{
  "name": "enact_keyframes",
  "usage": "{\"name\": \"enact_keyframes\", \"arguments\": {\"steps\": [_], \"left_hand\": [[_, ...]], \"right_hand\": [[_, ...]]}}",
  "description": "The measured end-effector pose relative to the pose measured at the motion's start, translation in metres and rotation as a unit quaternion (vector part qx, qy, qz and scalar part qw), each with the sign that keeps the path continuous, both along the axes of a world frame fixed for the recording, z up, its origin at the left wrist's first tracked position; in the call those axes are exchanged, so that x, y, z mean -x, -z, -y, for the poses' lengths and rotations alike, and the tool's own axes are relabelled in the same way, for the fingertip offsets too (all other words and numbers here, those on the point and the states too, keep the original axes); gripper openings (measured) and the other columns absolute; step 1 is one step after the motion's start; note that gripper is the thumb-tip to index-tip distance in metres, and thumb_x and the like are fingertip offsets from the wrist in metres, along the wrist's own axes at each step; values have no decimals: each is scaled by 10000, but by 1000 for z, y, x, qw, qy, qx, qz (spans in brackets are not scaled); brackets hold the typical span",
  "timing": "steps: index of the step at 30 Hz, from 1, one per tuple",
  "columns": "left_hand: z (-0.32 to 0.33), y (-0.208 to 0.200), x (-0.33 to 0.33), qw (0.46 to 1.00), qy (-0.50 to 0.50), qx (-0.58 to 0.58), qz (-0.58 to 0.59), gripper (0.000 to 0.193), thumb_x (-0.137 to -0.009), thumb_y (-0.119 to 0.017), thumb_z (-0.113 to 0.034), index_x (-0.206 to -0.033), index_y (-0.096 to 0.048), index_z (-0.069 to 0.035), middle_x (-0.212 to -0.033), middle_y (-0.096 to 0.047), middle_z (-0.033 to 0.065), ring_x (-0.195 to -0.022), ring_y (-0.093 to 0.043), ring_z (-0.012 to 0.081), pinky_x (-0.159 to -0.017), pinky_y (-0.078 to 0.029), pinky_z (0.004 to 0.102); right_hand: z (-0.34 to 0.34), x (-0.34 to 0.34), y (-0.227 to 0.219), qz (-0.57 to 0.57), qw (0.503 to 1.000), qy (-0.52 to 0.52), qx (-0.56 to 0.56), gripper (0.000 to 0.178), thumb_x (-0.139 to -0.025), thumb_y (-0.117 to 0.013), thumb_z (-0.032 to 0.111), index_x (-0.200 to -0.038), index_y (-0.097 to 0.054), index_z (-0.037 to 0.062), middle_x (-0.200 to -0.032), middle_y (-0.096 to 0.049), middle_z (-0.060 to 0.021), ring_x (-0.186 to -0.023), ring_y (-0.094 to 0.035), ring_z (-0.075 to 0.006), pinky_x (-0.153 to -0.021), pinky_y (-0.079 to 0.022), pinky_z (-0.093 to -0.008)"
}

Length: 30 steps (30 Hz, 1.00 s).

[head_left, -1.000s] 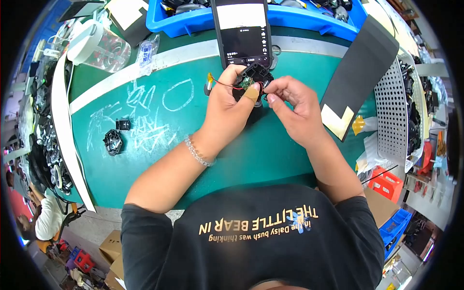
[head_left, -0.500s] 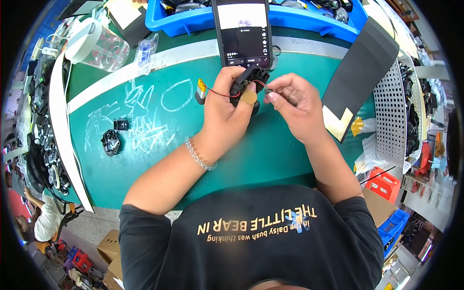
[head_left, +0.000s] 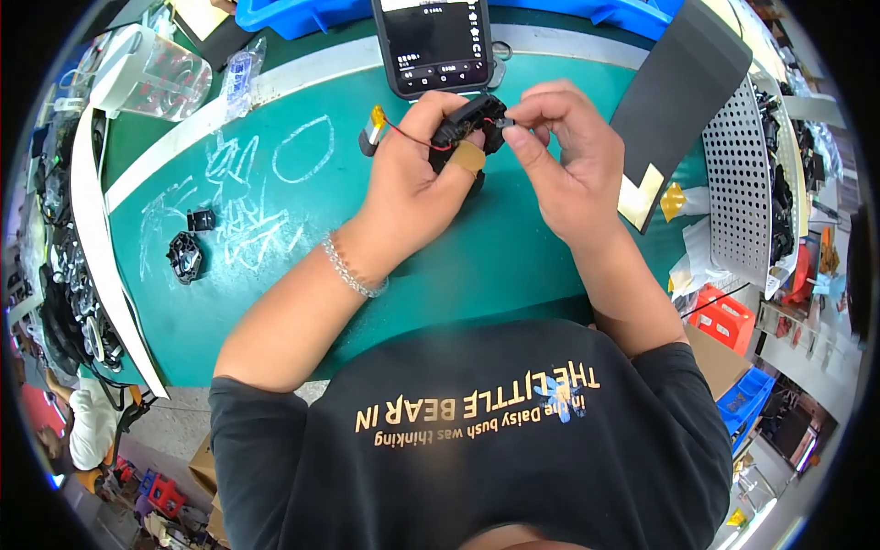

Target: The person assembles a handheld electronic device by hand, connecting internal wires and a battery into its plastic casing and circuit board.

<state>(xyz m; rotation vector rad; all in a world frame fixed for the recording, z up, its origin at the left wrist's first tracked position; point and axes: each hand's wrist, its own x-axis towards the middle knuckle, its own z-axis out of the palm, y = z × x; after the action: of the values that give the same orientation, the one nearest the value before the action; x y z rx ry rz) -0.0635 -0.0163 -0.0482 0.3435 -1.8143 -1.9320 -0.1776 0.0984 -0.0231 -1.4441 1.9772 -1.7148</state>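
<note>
My left hand (head_left: 412,174) is closed around a black plastic housing (head_left: 475,117) and tilts it above the green table. From the housing a thin red wire (head_left: 410,137) runs across the back of the hand to a small battery (head_left: 374,128) with yellow tape on its end. My right hand (head_left: 573,165) pinches a small dark part (head_left: 505,123) between thumb and forefinger, right against the housing's edge. A short red wire shows beside that part. The fingertips hide most of it, so its kind cannot be made out.
On the left of the table (head_left: 367,312) lie a round black part (head_left: 186,257) and a small black piece (head_left: 201,219). A phone (head_left: 434,46) stands beyond my hands, near a blue bin (head_left: 587,11). A dark flat sheet (head_left: 683,110) and a perforated metal basket (head_left: 738,192) are at right.
My right hand has brought the small dark part up to the housing; before, it was a little apart. The whole view has shifted slightly, so the table things appear higher or further left.
</note>
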Motion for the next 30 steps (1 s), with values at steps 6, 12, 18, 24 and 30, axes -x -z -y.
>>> {"name": "enact_keyframes", "arguments": {"steps": [6, 12, 18, 24, 30], "left_hand": [[0, -1, 0, 1000, 2, -7, 3, 137, -859, -579, -31, -987, -530, -28, -789, -553, -15, -688, -488, 30, -582, -415, 200], [-2, -1, 0, 1000, 9, -14, 6, 159, -860, -576, -39, -1011, -529, -26, -798, -543, -11, -695, -488, 33, -585, -414, 202], [-1, -1, -1, 999, 21, -7, 23, 166, -859, -570, -35, -1019, -530, -29, -789, -535, -12, -692, -482, 35, -581, -409, 206], [-1, 0, -2, 1000, 19, -7, 22, 161, -853, -559, -27, -1011, -524, -27, -790, -534, -14, -693, -482, 35, -580, -407, 205], [-4, -1, -2, 999, 3, 37, 14, 183, -832, -533, -1, -1013, -523, -24, -800, -551, 8, -691, -493, 49, -585, -417, 213]], "right_hand": [[1, 0, 6, 119, 993, -9, 17, 87, -811, -640, 16, -883, -594, 32, -828, -560, -16, -734, -517, -87, -623, -386, -223], [0, -1, 6, 157, 987, -22, 32, 67, -825, -628, 7, -875, -585, 17, -841, -569, -15, -712, -485, -70, -622, -387, -212], [-1, 1, 6, 150, 988, -22, 25, 65, -816, -634, 10, -855, -585, 22, -817, -569, -9, -708, -488, -73, -623, -390, -217], [-2, 2, 4, 67, 998, 7, 7, 97, -785, -654, 17, -853, -587, 39, -786, -568, -15, -707, -511, -98, -616, -383, -232], [-2, 1, -2, 4, 1000, 18, -8, 106, -773, -657, 15, -846, -585, 44, -792, -572, -22, -710, -519, -115, -603, -364, -243]]}}
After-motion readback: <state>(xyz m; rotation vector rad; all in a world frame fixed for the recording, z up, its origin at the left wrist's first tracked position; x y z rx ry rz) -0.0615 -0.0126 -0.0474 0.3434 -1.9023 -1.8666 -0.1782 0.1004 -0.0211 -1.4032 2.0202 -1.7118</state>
